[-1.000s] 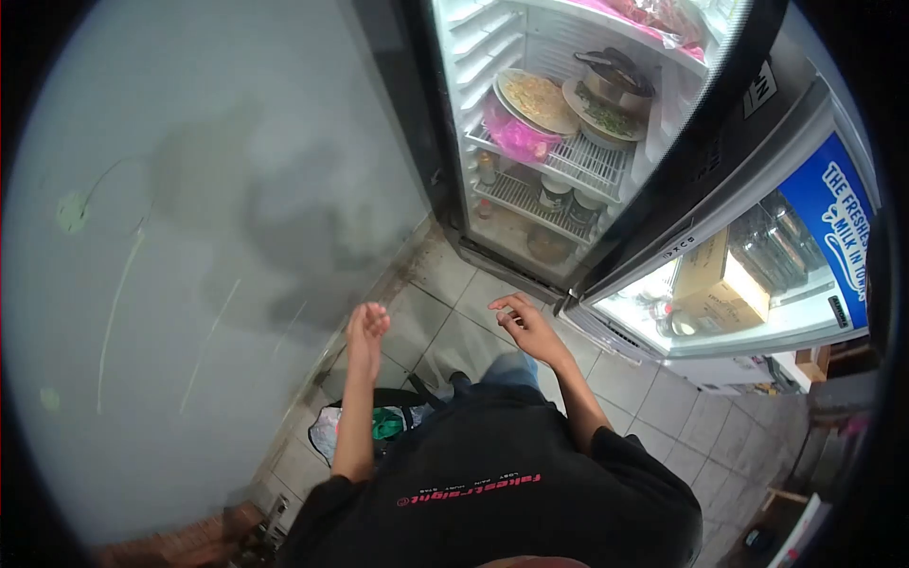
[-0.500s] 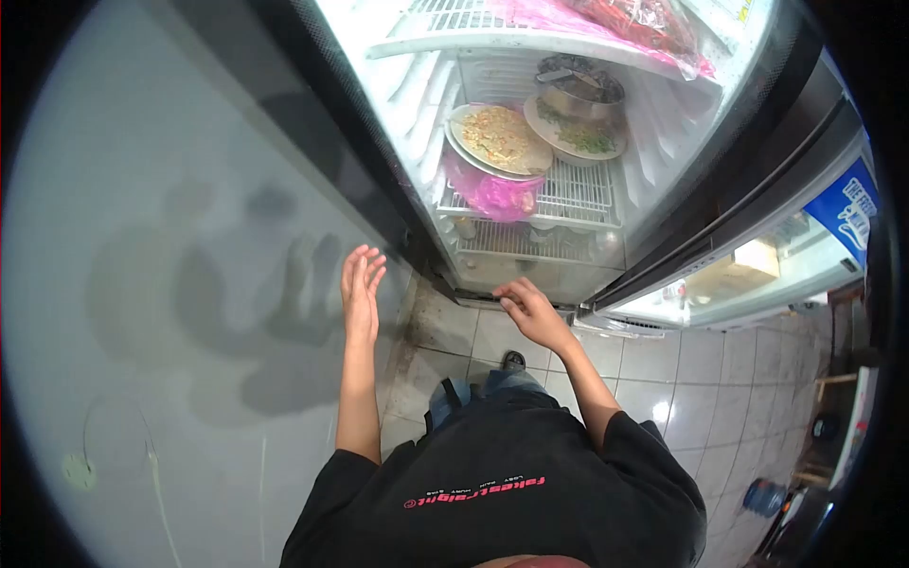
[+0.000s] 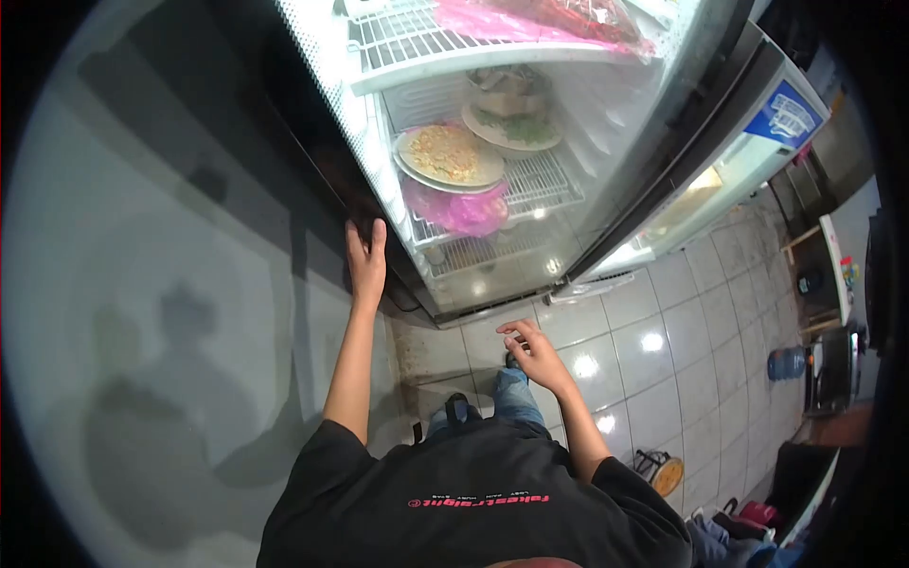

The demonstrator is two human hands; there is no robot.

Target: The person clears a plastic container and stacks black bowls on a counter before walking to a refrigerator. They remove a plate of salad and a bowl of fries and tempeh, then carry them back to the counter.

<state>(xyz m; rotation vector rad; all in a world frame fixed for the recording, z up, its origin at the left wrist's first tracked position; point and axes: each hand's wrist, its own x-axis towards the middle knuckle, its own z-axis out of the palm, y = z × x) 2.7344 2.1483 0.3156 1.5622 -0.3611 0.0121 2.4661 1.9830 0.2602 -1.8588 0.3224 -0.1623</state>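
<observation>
My left hand [image 3: 367,263] is at the black left edge of the glass-door refrigerator [image 3: 440,303], thumb and fingers on either side of the dark door frame. Below the refrigerator's front, over the floor, my right hand [image 3: 535,355] hangs in the air, fingers loosely bent and holding nothing. Behind the glass, a plate of chopped food [image 3: 450,156] rests above a pink plastic bag [image 3: 473,210] on a wire shelf. A plate with greens [image 3: 521,131] stands behind it, with a bowl-like container [image 3: 511,90] on top. A red item in pink plastic [image 3: 578,24] lies on the upper shelf.
A second refrigerator [image 3: 701,189] with a blue label stands to the right. Grey wall [image 3: 189,331] runs along the left. On the tiled floor [image 3: 663,379] are a round stool [image 3: 666,475] and a blue water jug [image 3: 786,363]. Clothes [image 3: 729,535] lie at lower right.
My left hand has gone from mid-air to the refrigerator's door edge. My right hand is lower relative to the refrigerator. The view has shifted, showing more floor on the right.
</observation>
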